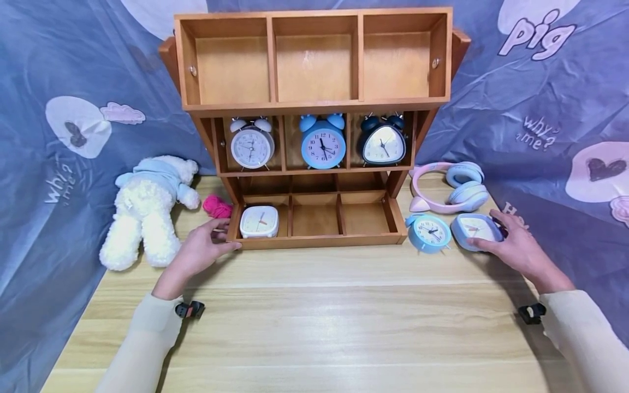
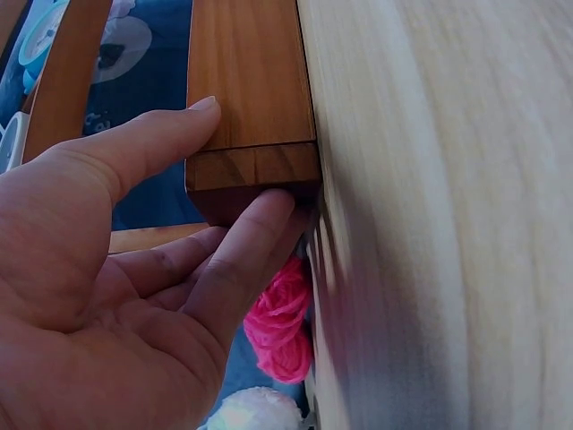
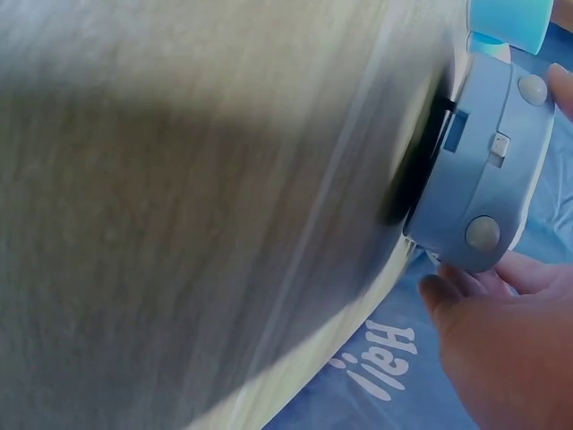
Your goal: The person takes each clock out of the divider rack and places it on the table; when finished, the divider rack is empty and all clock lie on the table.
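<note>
At the left front corner of the wooden shelf [image 1: 319,240], my left hand [image 1: 201,250] holds the bottom tier, thumb on the front board and fingers against its end, as the left wrist view shows. My right hand [image 1: 523,245] grips a blue square alarm clock [image 1: 478,226] between thumb and fingers, near the table's right side. In the right wrist view the clock's [image 3: 488,170] underside is close to the table. Just left of it leans a round light-blue alarm clock [image 1: 429,233]. A white square clock [image 1: 259,221] sits in the bottom tier's left compartment.
The middle tier holds a white twin-bell clock [image 1: 251,147], a blue one [image 1: 323,147] and a dark one [image 1: 384,146]. Cat-ear headphones [image 1: 469,194] lie behind the square clock. Pink yarn [image 1: 217,207] and a white plush toy [image 1: 142,210] lie left. Blue fabric [image 1: 535,103] hangs behind.
</note>
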Motion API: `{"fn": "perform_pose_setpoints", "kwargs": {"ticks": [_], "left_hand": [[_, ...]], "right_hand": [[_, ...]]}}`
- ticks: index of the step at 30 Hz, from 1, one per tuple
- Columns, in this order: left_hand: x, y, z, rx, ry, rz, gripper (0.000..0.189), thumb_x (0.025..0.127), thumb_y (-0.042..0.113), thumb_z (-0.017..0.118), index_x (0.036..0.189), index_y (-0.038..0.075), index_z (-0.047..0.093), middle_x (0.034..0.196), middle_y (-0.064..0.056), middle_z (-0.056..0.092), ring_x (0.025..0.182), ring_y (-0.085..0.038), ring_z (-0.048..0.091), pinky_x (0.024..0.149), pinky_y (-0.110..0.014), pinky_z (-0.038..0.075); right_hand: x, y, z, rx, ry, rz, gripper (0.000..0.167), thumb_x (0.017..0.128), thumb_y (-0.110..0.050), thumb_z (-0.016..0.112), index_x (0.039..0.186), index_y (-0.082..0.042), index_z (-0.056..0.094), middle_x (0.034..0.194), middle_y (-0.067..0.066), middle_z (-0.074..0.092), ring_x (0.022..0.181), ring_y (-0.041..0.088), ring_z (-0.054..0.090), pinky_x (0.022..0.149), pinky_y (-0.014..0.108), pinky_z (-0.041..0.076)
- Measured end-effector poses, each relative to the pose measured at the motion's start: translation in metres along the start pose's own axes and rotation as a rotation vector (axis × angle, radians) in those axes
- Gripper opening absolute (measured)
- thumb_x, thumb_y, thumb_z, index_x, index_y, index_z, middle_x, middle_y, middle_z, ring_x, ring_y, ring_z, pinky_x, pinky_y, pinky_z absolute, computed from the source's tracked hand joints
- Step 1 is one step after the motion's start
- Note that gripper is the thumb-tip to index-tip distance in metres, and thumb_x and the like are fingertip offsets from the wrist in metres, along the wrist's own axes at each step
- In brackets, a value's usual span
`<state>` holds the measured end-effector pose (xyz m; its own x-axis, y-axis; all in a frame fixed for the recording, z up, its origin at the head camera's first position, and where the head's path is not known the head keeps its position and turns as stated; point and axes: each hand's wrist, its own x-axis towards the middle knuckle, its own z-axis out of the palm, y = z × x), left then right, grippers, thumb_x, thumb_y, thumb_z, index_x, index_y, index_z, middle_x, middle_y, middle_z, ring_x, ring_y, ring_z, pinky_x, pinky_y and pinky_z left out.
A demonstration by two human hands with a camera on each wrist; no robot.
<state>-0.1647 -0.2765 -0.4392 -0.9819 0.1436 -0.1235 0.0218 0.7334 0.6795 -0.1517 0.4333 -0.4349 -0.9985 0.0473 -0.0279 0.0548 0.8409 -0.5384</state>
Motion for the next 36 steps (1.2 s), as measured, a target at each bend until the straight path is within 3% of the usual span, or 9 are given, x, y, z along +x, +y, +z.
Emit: {"fn": "perform_pose_setpoints", "kwargs": {"ticks": [8, 11, 13, 15, 18, 21, 25, 34, 36], "left_hand": [[0.000, -0.001, 0.001, 0.003, 0.005, 0.008, 0.080, 0.100, 0.031, 0.087, 0.163, -0.003, 0.051, 0.140, -0.028, 0.074, 0.127, -0.043, 0.073, 0.108, -0.059, 0.061], [0.001, 0.000, 0.001, -0.001, 0.008, 0.014, 0.079, 0.100, 0.030, 0.087, 0.162, -0.003, 0.051, 0.141, -0.028, 0.074, 0.127, -0.043, 0.074, 0.107, -0.059, 0.061], [0.001, 0.000, 0.001, -0.002, 0.010, 0.017, 0.078, 0.100, 0.029, 0.087, 0.162, -0.003, 0.052, 0.141, -0.028, 0.074, 0.127, -0.043, 0.074, 0.107, -0.059, 0.061], [0.001, 0.000, 0.001, -0.004, 0.011, 0.018, 0.078, 0.100, 0.029, 0.087, 0.162, -0.003, 0.052, 0.140, -0.028, 0.074, 0.127, -0.043, 0.074, 0.107, -0.059, 0.061], [0.002, 0.000, 0.001, -0.007, 0.011, 0.018, 0.078, 0.100, 0.028, 0.087, 0.162, -0.003, 0.052, 0.141, -0.028, 0.074, 0.127, -0.043, 0.074, 0.106, -0.059, 0.061], [0.002, 0.000, 0.001, -0.006, 0.013, 0.018, 0.078, 0.100, 0.028, 0.087, 0.162, -0.003, 0.052, 0.143, -0.028, 0.073, 0.127, -0.043, 0.074, 0.106, -0.059, 0.062], [0.002, 0.000, 0.001, -0.002, 0.015, 0.020, 0.078, 0.100, 0.029, 0.087, 0.162, -0.003, 0.052, 0.145, -0.028, 0.072, 0.127, -0.043, 0.074, 0.105, -0.059, 0.062], [0.001, 0.000, 0.000, -0.005, 0.002, 0.016, 0.080, 0.100, 0.032, 0.087, 0.162, -0.003, 0.051, 0.139, -0.027, 0.075, 0.127, -0.043, 0.074, 0.107, -0.059, 0.061], [0.000, -0.001, -0.001, -0.008, -0.001, 0.012, 0.079, 0.100, 0.033, 0.087, 0.162, -0.003, 0.052, 0.139, -0.027, 0.075, 0.127, -0.042, 0.074, 0.107, -0.059, 0.061]], "right_hand": [[0.000, -0.005, -0.007, 0.044, 0.011, 0.060, 0.101, 0.104, -0.050, 0.077, 0.173, 0.007, 0.028, 0.175, 0.041, 0.026, 0.149, 0.071, 0.041, 0.123, 0.077, 0.034], [-0.001, -0.008, -0.007, 0.069, 0.023, 0.060, 0.101, 0.103, -0.050, 0.078, 0.173, 0.004, 0.030, 0.176, 0.038, 0.029, 0.151, 0.068, 0.042, 0.134, 0.036, 0.039], [-0.003, -0.011, -0.007, 0.097, 0.034, 0.058, 0.101, 0.103, -0.050, 0.079, 0.174, 0.002, 0.030, 0.175, 0.037, 0.033, 0.152, 0.066, 0.042, 0.120, 0.005, 0.035], [-0.004, -0.015, -0.007, 0.122, 0.046, 0.054, 0.101, 0.103, -0.049, 0.080, 0.175, 0.000, 0.030, 0.173, 0.036, 0.037, 0.153, 0.064, 0.043, 0.098, -0.010, 0.026], [-0.005, -0.024, -0.007, 0.153, 0.059, 0.035, 0.099, 0.103, -0.046, 0.081, 0.175, -0.002, 0.030, 0.171, 0.034, 0.041, 0.155, 0.056, 0.044, 0.094, -0.013, 0.027], [-0.007, -0.033, -0.005, 0.162, 0.076, 0.013, 0.094, 0.102, -0.044, 0.083, 0.175, -0.006, 0.036, 0.166, 0.026, 0.048, 0.156, 0.025, 0.053, 0.095, -0.011, 0.030], [-0.010, -0.045, -0.001, 0.214, 0.084, -0.038, 0.088, 0.102, -0.034, 0.085, 0.172, -0.005, 0.040, 0.159, 0.013, 0.055, 0.133, -0.018, 0.051, 0.099, -0.008, 0.036], [-0.024, -0.078, 0.011, 0.318, 0.060, -0.121, 0.085, 0.102, -0.018, 0.084, 0.171, -0.001, 0.039, 0.145, -0.017, 0.053, 0.124, -0.021, 0.049, 0.101, -0.004, 0.042], [-0.027, -0.085, 0.015, 0.316, 0.065, -0.154, 0.084, 0.100, -0.016, 0.086, 0.171, -0.001, 0.041, 0.147, -0.012, 0.055, 0.124, -0.022, 0.049, 0.103, -0.004, 0.041]]}}
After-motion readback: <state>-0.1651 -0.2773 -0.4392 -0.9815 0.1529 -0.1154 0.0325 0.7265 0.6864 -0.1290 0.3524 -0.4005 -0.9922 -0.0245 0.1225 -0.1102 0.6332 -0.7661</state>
